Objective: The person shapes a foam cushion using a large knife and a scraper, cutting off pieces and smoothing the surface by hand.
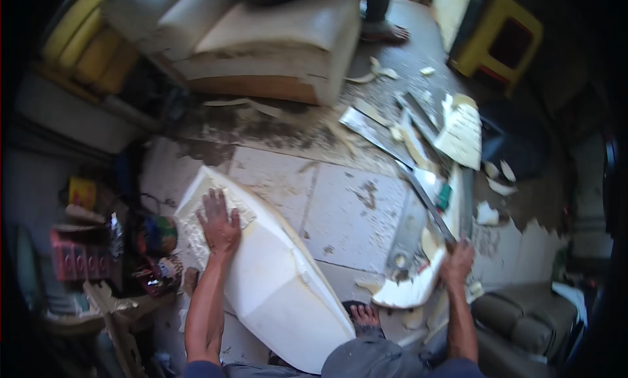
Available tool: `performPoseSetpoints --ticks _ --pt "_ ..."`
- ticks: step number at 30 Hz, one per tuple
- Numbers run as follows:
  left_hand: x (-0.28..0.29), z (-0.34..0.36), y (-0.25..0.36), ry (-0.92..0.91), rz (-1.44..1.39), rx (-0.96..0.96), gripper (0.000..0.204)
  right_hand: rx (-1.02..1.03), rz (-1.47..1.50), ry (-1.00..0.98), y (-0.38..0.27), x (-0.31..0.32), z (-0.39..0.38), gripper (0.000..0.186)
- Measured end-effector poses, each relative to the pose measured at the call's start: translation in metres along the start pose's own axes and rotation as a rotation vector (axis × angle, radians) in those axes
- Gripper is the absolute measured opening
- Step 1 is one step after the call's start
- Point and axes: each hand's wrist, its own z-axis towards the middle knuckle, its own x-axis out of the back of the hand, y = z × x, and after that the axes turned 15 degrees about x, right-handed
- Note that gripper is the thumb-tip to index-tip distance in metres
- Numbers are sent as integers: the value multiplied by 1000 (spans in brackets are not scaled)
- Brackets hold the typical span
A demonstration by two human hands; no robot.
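A large white foam piece (275,293) with angled faces and a roughened patch at its top lies at the lower middle. My left hand (220,227) rests flat on that patch, fingers spread. At the right, my right hand (458,261) grips the handle of a long, thin metal blade (425,198) that slants up to the upper left over foam offcuts. A curved white foam offcut (405,289) lies just beside that hand. My bare foot (363,316) is beside the big foam piece.
A cream padded seat (271,31) stands at the top, with another person's leg and foot (386,34) nearby. Yellow cushions (78,31) are at upper left, cluttered containers (85,247) at left. Foam scraps (461,136) and metal strips lie right, near a yellow panel (497,37) and dark cushion (517,322).
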Motion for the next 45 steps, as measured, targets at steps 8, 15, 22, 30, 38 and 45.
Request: performPoseSetpoints --ticks 8,15,22,30,38,45 --pt "31 -2 -51 13 -403 -57 68 -63 241 41 32 34 0 55" --pt "-15 -15 -122 -260 -1426 736 76 -267 669 229 -53 139 -42 48" --pt "-64 -61 -60 -127 -1633 874 96 -68 932 392 -181 333 -22 51" --pt "-45 -75 -43 318 -1144 611 80 353 834 -219 -373 330 -39 52" --pt "-2 11 -80 35 -1455 514 28 397 884 -502 -474 180 -77 46" --pt "-12 14 -83 -100 -1502 622 33 457 894 -476 -467 163 -71 46"
